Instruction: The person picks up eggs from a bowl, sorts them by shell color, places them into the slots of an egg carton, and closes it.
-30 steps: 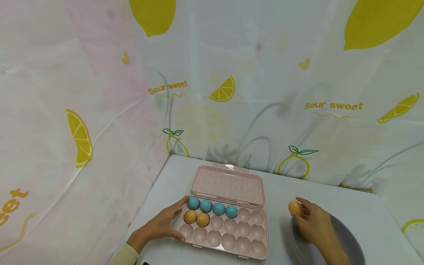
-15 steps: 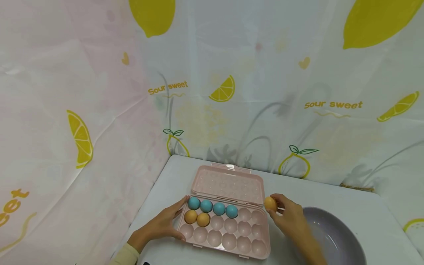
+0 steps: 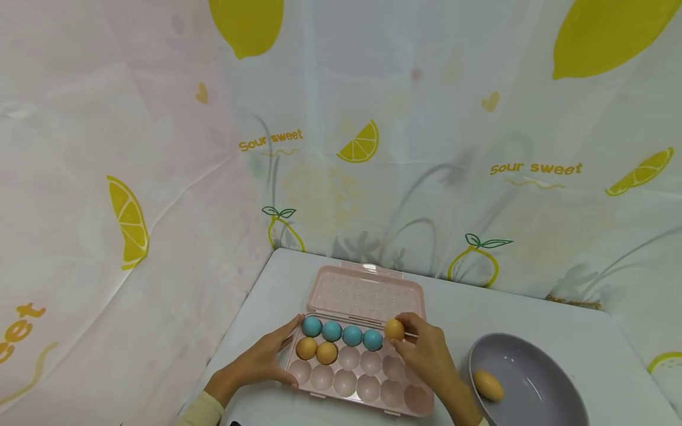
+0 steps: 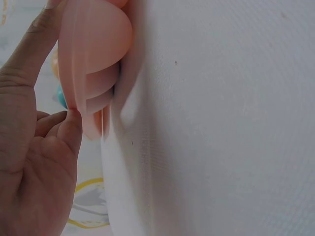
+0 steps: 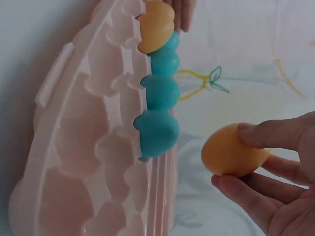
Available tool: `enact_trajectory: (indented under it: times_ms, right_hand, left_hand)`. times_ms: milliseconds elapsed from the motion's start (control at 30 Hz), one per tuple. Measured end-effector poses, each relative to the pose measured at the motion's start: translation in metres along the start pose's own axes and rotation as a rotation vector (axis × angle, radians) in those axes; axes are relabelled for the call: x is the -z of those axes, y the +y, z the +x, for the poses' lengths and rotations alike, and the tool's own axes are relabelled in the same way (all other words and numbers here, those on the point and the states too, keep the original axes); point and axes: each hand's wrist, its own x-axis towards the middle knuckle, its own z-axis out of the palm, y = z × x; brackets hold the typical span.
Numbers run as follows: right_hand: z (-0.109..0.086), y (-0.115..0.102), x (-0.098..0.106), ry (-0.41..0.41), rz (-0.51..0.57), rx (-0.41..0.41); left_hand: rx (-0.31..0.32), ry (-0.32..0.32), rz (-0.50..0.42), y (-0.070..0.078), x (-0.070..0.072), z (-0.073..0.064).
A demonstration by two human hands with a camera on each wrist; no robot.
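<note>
A pink plastic egg box lies open on the table, rows of round hollows facing up. Several blue eggs fill the left part of its back row, with two orange-yellow eggs in the middle row. My left hand holds the box's left end, thumb at the front corner and fingers at the back; in the left wrist view the fingertips meet the rim. My right hand pinches another orange-yellow egg between thumb and fingers, over the back row just right of the blue eggs.
A grey round bowl stands at the right on the white table, with one orange-yellow egg inside near its left wall. The box's lid lies folded back. A lemon-printed cloth hangs behind.
My right hand has carried the orange-yellow egg leftward from the bowl to above the egg box's back row. The egg left in the bowl now shows. My left hand stays on the box.
</note>
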Motion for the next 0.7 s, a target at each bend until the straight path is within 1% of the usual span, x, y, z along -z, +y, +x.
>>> enact_trajectory:
  times_ms: [167, 367, 500, 700]
  right_hand:
    - [-0.002, -0.002, -0.021, -0.019, 0.012, 0.043]
    - [-0.006, -0.003, -0.044, -0.065, 0.013, 0.13]
    - [-0.007, -0.003, -0.055, -0.097, 0.028, 0.123]
    - [-0.01, -0.002, -0.069, -0.095, -0.019, 0.121]
  left_hand:
    - [0.009, 0.005, 0.002, -0.002, -0.001, 0.0]
    - [0.001, 0.01, 0.006, -0.002, -0.001, 0.0]
    - [-0.003, 0.011, 0.002, -0.002, -0.001, 0.0]
    - [-0.013, 0.015, -0.012, -0.004, -0.003, 0.0]
